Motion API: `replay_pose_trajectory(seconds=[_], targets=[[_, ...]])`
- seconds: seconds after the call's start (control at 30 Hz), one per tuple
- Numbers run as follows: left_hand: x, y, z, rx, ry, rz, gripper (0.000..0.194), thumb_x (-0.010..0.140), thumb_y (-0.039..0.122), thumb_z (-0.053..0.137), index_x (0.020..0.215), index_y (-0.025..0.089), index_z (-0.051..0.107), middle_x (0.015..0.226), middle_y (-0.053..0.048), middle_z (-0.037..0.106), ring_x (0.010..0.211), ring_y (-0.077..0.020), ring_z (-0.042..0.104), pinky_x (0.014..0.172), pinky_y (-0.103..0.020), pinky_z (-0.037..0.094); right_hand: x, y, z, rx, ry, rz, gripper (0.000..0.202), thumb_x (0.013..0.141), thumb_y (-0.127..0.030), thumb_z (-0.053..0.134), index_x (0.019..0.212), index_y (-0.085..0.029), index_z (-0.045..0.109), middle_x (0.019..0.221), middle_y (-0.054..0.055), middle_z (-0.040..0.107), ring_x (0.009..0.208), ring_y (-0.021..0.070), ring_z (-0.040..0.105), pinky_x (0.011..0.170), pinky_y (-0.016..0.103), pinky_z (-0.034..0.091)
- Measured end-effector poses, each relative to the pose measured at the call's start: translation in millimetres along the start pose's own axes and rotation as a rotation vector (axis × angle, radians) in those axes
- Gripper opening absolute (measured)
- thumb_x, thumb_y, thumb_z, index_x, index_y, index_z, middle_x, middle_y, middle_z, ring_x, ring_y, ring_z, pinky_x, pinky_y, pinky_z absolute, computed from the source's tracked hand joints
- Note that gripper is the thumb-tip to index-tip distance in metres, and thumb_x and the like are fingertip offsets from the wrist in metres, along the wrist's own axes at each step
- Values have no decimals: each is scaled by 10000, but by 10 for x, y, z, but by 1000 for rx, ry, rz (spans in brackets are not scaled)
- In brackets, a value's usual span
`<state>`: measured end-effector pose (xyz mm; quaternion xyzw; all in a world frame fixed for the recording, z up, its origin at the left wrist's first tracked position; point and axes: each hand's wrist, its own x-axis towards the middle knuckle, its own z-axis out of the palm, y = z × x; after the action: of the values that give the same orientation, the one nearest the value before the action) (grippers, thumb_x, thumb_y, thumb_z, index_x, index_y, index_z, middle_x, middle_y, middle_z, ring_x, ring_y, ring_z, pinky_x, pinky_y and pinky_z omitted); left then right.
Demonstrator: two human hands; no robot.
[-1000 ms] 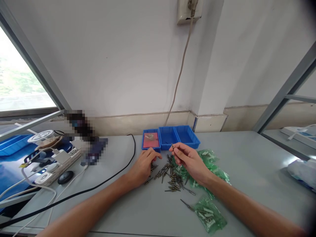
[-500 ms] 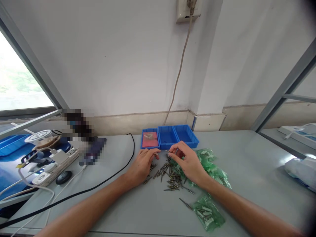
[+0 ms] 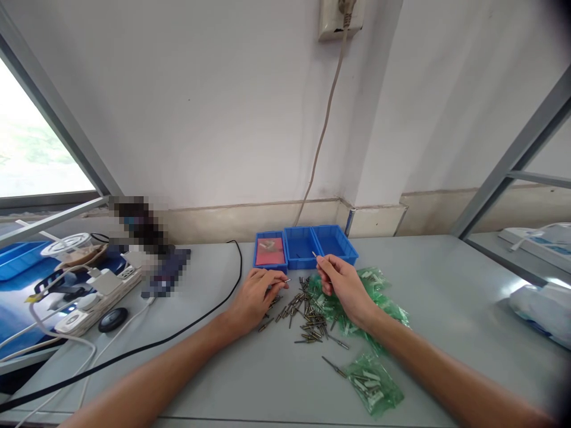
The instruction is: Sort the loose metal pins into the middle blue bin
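Metal pins (image 3: 314,322) lie heaped (green bags (image 3: 375,386) crowding close); left hand (image 3: 255,299) and right hand (image 3: 347,290) each pinch one.

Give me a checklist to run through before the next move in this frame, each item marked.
1. Left hand grips a metal pin: ok, at the fingertips.
2. Right hand grips a small part: ok, pinched.
3. Held pieces match: cannot tell, too small.
4. Loose pins neatly lined up: not ok, they lie scattered.
5. Black cable away from the loose pins: ok.
6. Right blue tray uncovered: ok.
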<state>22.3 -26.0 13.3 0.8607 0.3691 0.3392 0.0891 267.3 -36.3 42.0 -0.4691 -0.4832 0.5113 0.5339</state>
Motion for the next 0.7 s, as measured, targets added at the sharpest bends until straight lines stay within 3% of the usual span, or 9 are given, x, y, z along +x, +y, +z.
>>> replay_pose_trajectory(seconds=[0.17, 0.3, 0.53, 0.7], targets=[[2, -7, 11, -13, 17, 5, 216, 1130, 348, 471, 1152, 239, 657, 1036, -6, 779, 1001, -192, 673, 970, -363, 472, 28, 3, -15, 11, 39, -9, 433, 870, -620, 732, 954, -200, 673, 746, -20, 596, 512, 104, 462, 453, 245, 359], [10, -10, 17, 3, 43, 18, 227, 1121, 377, 497, 1065, 223, 654, 988, -15, 737, 924, -188, 655, 913, -356, 466, 15, 7, -21, -73, 2, -43, 452, 913, -578, 681, 1200, -230, 646, 899, 16, 688, 559, 138, 544, 459, 258, 405], [17, 7, 3, 3, 23, 90, 249, 1119, 370, 500, 992, 198, 629, 978, -42, 705, 930, -191, 634, 885, -356, 439, -106, 31, 35, -483, -275, -288, 217, 984, -437, 657, 945, -235, 727, 812, -5, 679, 740, 178, 591, 671, 289, 468], [8, 32, -3, 5, 10, 142, 254, 1110, 378, 523, 976, 192, 633, 941, -43, 702, 886, -188, 621, 859, -355, 434, -160, 14, 70, -573, -297, -371, 199, 1016, -394, 626, 926, -247, 726, 853, 8, 696, 770, 191, 600, 671, 297, 458]])
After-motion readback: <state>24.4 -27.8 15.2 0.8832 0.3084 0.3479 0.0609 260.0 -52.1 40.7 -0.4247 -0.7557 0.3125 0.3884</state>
